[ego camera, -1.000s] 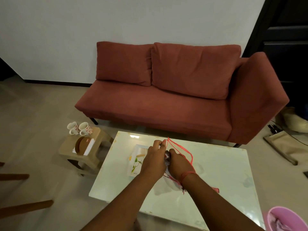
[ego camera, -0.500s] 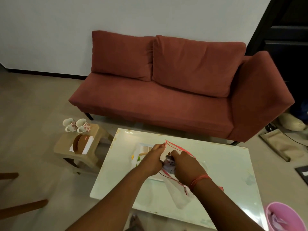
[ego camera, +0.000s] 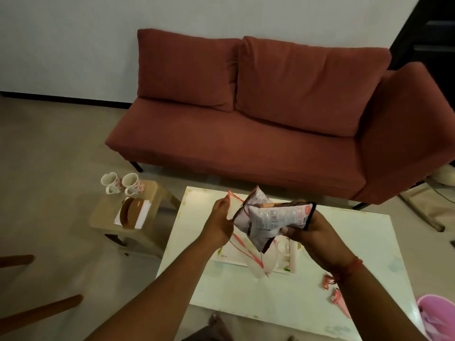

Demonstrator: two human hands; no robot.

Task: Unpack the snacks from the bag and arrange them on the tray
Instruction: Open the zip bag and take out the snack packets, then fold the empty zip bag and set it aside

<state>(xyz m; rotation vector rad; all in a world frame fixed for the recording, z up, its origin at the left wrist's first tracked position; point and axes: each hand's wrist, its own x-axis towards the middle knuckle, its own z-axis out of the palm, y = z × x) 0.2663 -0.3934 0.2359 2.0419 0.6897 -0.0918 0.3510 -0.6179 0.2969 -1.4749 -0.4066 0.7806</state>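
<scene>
My right hand [ego camera: 311,231] grips a bunch of snack packets [ego camera: 268,219], white and dark foil, held above the table. My left hand [ego camera: 219,221] pinches the red-trimmed rim of a clear plastic bag [ego camera: 261,263], which hangs limp below the packets. Under both hands a white tray [ego camera: 293,260] with a small printed pattern lies on the white coffee table [ego camera: 283,299]; most of the tray is hidden by the bag and my hands.
A red sofa [ego camera: 258,134] stands behind the table. A low beige stool [ego camera: 150,193] at the left carries two patterned mugs [ego camera: 123,183] and a brown bowl [ego camera: 134,211]. A pink bin [ego camera: 437,316] sits at the lower right. Small pink scraps [ego camera: 339,299] lie on the table's right side.
My right hand has pulled the snack packets up and out of the bag, which now hangs empty from my left hand. Both hands rose above the tray.
</scene>
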